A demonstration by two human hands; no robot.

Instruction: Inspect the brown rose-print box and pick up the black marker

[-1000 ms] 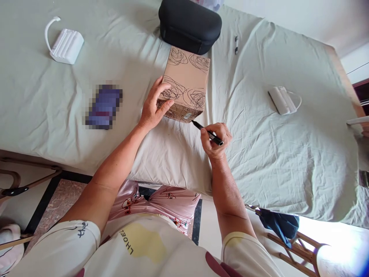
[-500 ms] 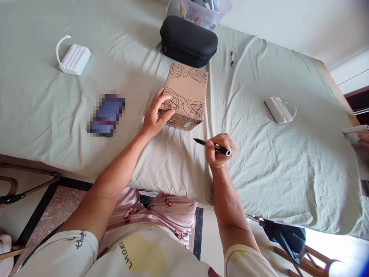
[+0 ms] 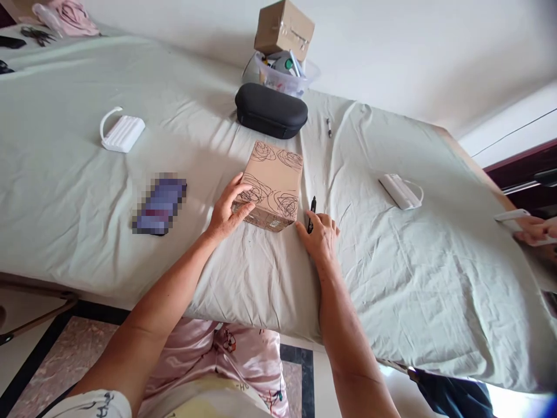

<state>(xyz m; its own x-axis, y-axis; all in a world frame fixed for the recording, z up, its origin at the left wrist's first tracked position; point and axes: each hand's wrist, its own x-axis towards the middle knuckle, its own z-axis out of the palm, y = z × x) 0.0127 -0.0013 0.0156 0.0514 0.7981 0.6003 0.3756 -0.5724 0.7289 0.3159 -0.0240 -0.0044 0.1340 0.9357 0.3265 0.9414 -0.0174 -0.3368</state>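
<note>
A small brown cardboard box (image 3: 274, 171) with black scribbled loops on its top and markings on its front side sits on the cloth-covered table. My left hand (image 3: 227, 210) grips its near left corner, fingers on the top and thumb at the front edge. Just right of the box, my right hand (image 3: 321, 233) is palm down on the cloth, its thumb stretched toward the box's near right corner. Between that thumb and the forefinger a black marker (image 3: 313, 205) lies pointing away from me; its near end is partly hidden by the hand.
Behind the box are a black zip case (image 3: 272, 110), a clear plastic tub (image 3: 282, 81) and another carton (image 3: 285, 29). White power banks (image 3: 125, 133) lie left and right, a blurred phone (image 3: 160, 204) at left, a pen (image 3: 329, 128) beyond. Another person's hand (image 3: 537, 229) shows at far right.
My right hand has turned from a fist around the marker to palm down, with the marker now pointing away on the cloth. My left hand stays on the box. The view has tilted up.
</note>
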